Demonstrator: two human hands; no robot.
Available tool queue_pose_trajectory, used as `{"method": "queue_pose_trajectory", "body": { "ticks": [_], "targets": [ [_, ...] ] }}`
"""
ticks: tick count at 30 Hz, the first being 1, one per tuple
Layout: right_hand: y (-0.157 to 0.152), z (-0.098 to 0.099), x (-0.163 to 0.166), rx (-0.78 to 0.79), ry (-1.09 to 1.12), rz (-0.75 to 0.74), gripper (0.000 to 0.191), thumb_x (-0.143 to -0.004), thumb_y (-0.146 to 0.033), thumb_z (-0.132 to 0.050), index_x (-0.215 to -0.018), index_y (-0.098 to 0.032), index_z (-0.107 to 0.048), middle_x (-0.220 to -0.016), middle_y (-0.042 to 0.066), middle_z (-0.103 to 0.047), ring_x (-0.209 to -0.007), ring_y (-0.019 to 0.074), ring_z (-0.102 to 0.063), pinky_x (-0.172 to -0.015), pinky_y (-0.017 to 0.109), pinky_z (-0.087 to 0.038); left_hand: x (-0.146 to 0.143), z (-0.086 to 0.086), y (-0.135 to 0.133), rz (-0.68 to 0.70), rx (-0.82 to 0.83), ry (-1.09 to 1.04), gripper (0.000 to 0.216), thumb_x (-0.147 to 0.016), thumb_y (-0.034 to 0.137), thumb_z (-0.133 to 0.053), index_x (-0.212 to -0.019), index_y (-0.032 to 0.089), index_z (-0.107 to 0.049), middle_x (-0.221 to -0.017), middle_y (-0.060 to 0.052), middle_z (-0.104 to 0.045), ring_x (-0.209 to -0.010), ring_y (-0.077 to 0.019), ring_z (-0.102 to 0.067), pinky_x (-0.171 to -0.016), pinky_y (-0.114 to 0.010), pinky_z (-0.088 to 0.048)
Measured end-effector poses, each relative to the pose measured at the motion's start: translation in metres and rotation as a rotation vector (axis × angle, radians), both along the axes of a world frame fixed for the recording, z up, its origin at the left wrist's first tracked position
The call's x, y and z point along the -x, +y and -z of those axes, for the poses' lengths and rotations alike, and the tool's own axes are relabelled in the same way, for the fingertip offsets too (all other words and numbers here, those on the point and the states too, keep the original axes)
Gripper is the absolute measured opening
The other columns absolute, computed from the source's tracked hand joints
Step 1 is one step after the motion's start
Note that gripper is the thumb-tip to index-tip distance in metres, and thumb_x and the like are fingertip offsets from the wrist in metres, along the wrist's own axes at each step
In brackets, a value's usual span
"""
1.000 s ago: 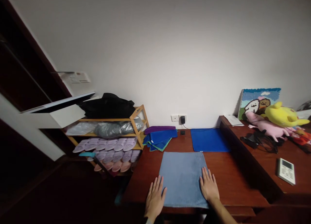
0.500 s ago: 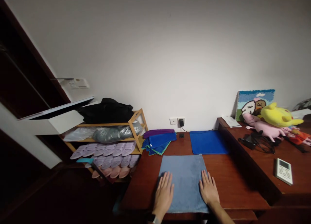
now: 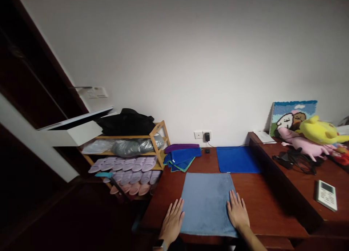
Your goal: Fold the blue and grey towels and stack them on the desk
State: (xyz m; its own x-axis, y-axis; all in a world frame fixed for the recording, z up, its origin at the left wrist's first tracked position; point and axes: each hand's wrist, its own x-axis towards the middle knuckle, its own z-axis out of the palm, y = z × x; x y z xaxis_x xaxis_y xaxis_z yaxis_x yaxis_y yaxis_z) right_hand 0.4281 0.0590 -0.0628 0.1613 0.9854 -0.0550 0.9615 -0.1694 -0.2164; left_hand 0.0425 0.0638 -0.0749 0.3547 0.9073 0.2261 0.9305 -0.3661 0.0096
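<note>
A grey-blue cloth (image 3: 205, 203) lies spread flat on the brown wooden table (image 3: 261, 203), near its front edge. My left hand (image 3: 172, 220) is flat, fingers stretched, at the cloth's left edge, mostly over bare wood. On the cloth's right edge rests my right hand (image 3: 238, 211), palm down with the fingers apart. Neither hand holds anything. Behind the cloth, a bright blue cloth (image 3: 238, 159) is laid flat by the wall. Folded blue cloths with green edging (image 3: 181, 159) and a purple cloth (image 3: 181, 147) are piled at the back left.
A wooden rack (image 3: 156, 142) with slippers (image 3: 133, 164) and a black bag (image 3: 128, 123) stands left. To the right, a raised desk (image 3: 294, 185) bears plush toys (image 3: 317, 131), cables (image 3: 302, 162) and a white remote (image 3: 326, 195). A charger (image 3: 207, 137) sits in the wall socket.
My left hand has slid left, from on top of the cloth to its left edge. The right hand stays at the right edge. The view has turned slightly left.
</note>
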Motion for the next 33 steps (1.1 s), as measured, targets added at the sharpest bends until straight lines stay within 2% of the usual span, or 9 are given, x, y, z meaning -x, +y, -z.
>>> {"method": "queue_pose_trajectory", "body": {
  "ticks": [5, 8, 10, 13, 16, 21, 26, 30, 33],
  "targets": [
    [0.001, -0.009, -0.005, 0.014, 0.087, -0.004, 0.070, -0.100, -0.048, -0.018, -0.162, -0.016, -0.025, -0.169, 0.004, -0.022, -0.156, 0.0265, -0.016, -0.127, 0.048, -0.015, 0.035, -0.011, -0.030, -0.009, -0.073, -0.023, 0.055, -0.106, 0.032, -0.032, -0.161, 0.029, -0.026, -0.160, -0.001, -0.045, -0.146, -0.0195, -0.043, -0.120, -0.042, -0.039],
    [-0.014, -0.022, -0.019, -0.135, 0.176, -0.062, 0.063, -0.101, -0.048, -0.022, -0.154, -0.022, -0.044, -0.166, 0.005, -0.033, -0.154, 0.0271, -0.025, -0.125, 0.050, -0.021, 0.032, -0.021, -0.044, -0.022, -0.138, -0.082, 0.052, -0.104, 0.033, -0.039, -0.156, 0.028, -0.040, -0.155, -0.004, -0.052, -0.142, -0.0220, -0.049, -0.116, -0.042, -0.044],
    [-0.036, -0.026, -0.030, -0.266, 0.211, -0.186, 0.055, -0.102, -0.047, -0.028, -0.142, -0.025, -0.059, -0.158, 0.007, -0.045, -0.147, 0.0272, -0.038, -0.122, 0.050, -0.028, 0.026, -0.025, -0.050, 0.071, -0.122, -0.091, 0.055, -0.098, 0.042, -0.052, -0.152, 0.031, -0.046, -0.150, -0.004, -0.057, -0.137, -0.0252, -0.053, -0.114, -0.043, -0.047],
    [-0.077, -0.019, -0.045, -0.307, 0.231, -0.389, 0.043, -0.099, -0.044, -0.041, -0.133, -0.031, -0.065, -0.145, 0.007, -0.059, -0.131, 0.0266, -0.054, -0.114, 0.045, -0.040, 0.015, -0.026, -0.051, 0.223, -0.065, -0.068, 0.059, -0.086, 0.040, -0.071, -0.142, 0.035, -0.055, -0.141, -0.003, -0.064, -0.129, -0.0283, -0.059, -0.110, -0.045, -0.050],
    [-0.105, -0.002, -0.053, -0.298, 0.166, -0.490, 0.045, -0.091, -0.033, -0.055, -0.136, -0.032, -0.063, -0.139, 0.006, -0.064, -0.121, 0.0273, -0.061, -0.105, 0.041, -0.047, 0.009, -0.023, -0.049, 0.220, -0.065, -0.035, 0.046, -0.085, 0.022, -0.069, -0.129, 0.031, -0.061, -0.128, -0.002, -0.070, -0.118, -0.0258, -0.064, -0.104, -0.042, -0.053],
    [-0.107, 0.007, -0.054, -0.417, 0.067, -0.537, 0.047, -0.086, -0.015, -0.052, -0.128, -0.032, -0.065, -0.124, 0.003, -0.072, -0.106, 0.0225, -0.068, -0.093, 0.031, -0.051, 0.003, -0.022, -0.054, 0.231, -0.186, 0.014, 0.024, -0.086, 0.007, -0.061, -0.100, 0.025, -0.065, -0.101, -0.001, -0.071, -0.095, -0.0213, -0.068, -0.091, -0.037, -0.055],
    [-0.106, -0.018, -0.053, -0.508, 0.080, -0.650, 0.032, -0.088, -0.016, -0.053, -0.113, -0.031, -0.066, -0.096, 0.000, -0.075, -0.082, 0.0182, -0.069, -0.075, 0.024, -0.052, -0.001, -0.040, -0.063, 0.296, -0.259, -0.080, 0.024, -0.086, 0.002, -0.056, -0.087, 0.025, -0.065, -0.088, 0.001, -0.069, -0.083, -0.0183, -0.067, -0.083, -0.033, -0.054],
    [-0.117, -0.047, -0.063, -0.601, 0.072, -0.673, 0.036, -0.088, -0.016, -0.056, -0.120, -0.031, -0.062, -0.092, 0.000, -0.074, -0.080, 0.0183, -0.070, -0.074, 0.024, -0.053, -0.002, -0.069, -0.065, 0.313, -0.261, -0.169, 0.034, -0.086, 0.004, -0.054, -0.103, 0.030, -0.069, -0.093, 0.002, -0.072, -0.085, -0.0180, -0.069, -0.081, -0.031, -0.055],
    [-0.124, -0.072, -0.072, -0.641, 0.086, -0.659, 0.032, -0.089, -0.017, -0.058, -0.118, -0.028, -0.063, -0.087, 0.001, -0.073, -0.077, 0.0184, -0.070, -0.072, 0.025, -0.055, -0.004, -0.101, -0.061, 0.303, -0.210, -0.235, 0.035, -0.089, 0.010, -0.059, -0.114, 0.033, -0.069, -0.090, 0.003, -0.075, -0.082, -0.0179, -0.071, -0.079, -0.028, -0.055]
  ]
}}
